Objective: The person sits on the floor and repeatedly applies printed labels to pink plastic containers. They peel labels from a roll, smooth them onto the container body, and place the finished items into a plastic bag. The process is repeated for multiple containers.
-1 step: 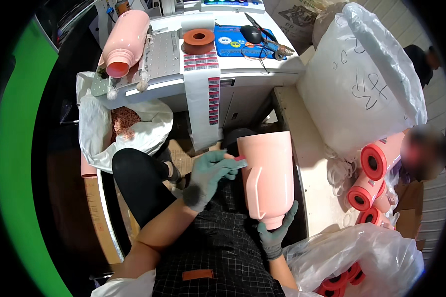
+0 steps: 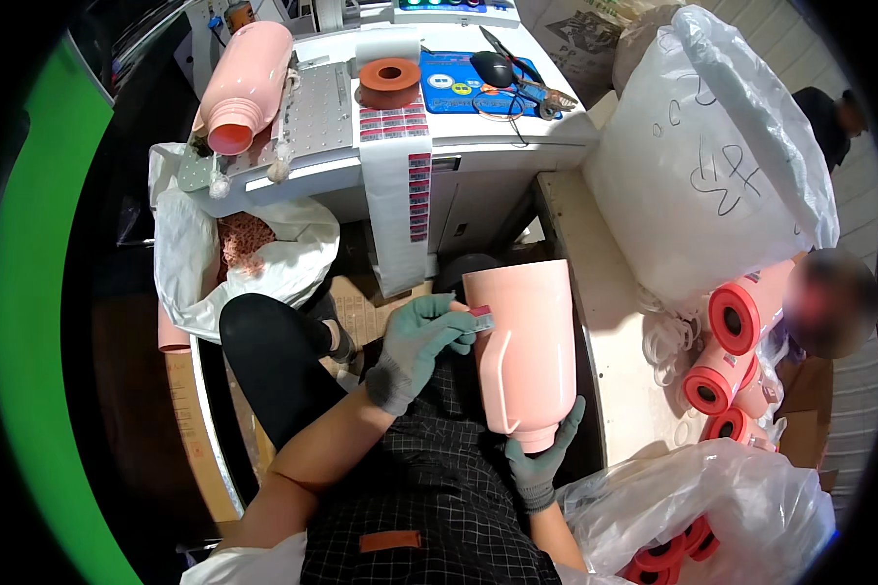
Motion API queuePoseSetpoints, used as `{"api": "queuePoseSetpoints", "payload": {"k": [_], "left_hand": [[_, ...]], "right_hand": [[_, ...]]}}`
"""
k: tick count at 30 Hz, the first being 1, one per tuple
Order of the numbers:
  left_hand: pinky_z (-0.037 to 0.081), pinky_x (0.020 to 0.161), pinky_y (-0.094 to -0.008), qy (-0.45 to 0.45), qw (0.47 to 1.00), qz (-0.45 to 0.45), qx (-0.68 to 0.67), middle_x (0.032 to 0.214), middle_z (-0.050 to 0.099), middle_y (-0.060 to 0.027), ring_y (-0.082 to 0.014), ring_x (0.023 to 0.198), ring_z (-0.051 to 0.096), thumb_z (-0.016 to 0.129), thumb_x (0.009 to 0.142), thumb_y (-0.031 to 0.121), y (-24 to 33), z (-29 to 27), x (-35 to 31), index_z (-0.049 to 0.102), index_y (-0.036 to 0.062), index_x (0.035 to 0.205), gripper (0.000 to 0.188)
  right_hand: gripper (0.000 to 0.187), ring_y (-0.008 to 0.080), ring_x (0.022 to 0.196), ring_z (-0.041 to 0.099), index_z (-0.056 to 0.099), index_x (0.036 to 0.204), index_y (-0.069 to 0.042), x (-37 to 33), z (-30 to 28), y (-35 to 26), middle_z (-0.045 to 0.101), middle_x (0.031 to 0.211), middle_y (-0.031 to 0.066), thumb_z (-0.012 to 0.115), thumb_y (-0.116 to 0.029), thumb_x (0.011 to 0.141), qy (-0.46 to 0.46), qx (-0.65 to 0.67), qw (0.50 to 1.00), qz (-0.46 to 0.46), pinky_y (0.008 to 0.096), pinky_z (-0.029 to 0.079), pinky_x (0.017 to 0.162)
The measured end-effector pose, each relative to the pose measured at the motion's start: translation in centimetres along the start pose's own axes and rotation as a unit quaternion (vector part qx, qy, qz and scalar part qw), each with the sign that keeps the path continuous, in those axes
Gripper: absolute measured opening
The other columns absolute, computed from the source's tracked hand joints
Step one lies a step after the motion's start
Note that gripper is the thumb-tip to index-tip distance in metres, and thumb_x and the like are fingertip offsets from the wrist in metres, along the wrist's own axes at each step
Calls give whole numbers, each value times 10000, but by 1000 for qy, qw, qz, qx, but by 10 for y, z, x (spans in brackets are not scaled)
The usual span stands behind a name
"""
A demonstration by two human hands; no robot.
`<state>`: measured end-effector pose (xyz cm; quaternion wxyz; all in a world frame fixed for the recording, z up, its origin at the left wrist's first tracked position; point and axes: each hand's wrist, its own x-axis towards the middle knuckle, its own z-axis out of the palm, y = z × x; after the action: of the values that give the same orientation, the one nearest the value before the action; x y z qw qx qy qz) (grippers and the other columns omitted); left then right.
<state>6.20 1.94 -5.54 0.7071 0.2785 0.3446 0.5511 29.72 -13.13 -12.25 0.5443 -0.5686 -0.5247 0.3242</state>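
I have the left hand pinched on a small sticker beside the pink bottle, contact unclear; right hand clamped round its neck end, near the black apron.

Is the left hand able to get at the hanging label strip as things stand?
Probably yes: the label strip hangs just beyond the left hand, nothing visible between, though that hand holds a sticker.

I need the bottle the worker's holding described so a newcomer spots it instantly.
From the white workbench at top centre, drop to just right of middle. There the right hand grips the neck end of a pink bottle with a side handle. Unlike the red-ended bottles at right, it is hand-held, the left hand pinching a small label beside it.
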Motion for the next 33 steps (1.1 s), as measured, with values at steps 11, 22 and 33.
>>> {"api": "queuePoseSetpoints", "payload": {"k": [11, 22, 33], "left_hand": [[557, 757, -254, 17, 999, -45, 15, 948, 737, -82, -122, 810, 688, 682, 969, 61, 2, 2, 3, 682, -24, 1092, 149], [527, 669, -255, 115, 912, 7, 393, 845, 685, -28, -105, 762, 666, 889, 819, 192, 1, -51, 14, 632, 34, 907, 314], [537, 869, -472, 155, 352, 419, 822, 1400, 593, -148, -330, 1050, 645, 736, 886, 251, 205, -149, 10, 560, 66, 1382, 558]], "right_hand": [[1250, 311, 1480, 385, 43, 1682, -43, -7, 2, 1, 241, 1672, 186, 885, -229, 777, -30, -4, 999, -27, 460, 370, 1201], [1214, 295, 1477, 389, 49, 1681, -37, -2, 1, -8, 288, 1654, 186, 853, -130, 776, -58, 8, 998, -2, 436, 377, 1196], [1021, 328, 1482, 408, 184, 1655, 23, 74, 3, -66, 346, 1641, 198, 721, -418, 907, 38, 176, 983, 44, 437, 345, 1215]]}}
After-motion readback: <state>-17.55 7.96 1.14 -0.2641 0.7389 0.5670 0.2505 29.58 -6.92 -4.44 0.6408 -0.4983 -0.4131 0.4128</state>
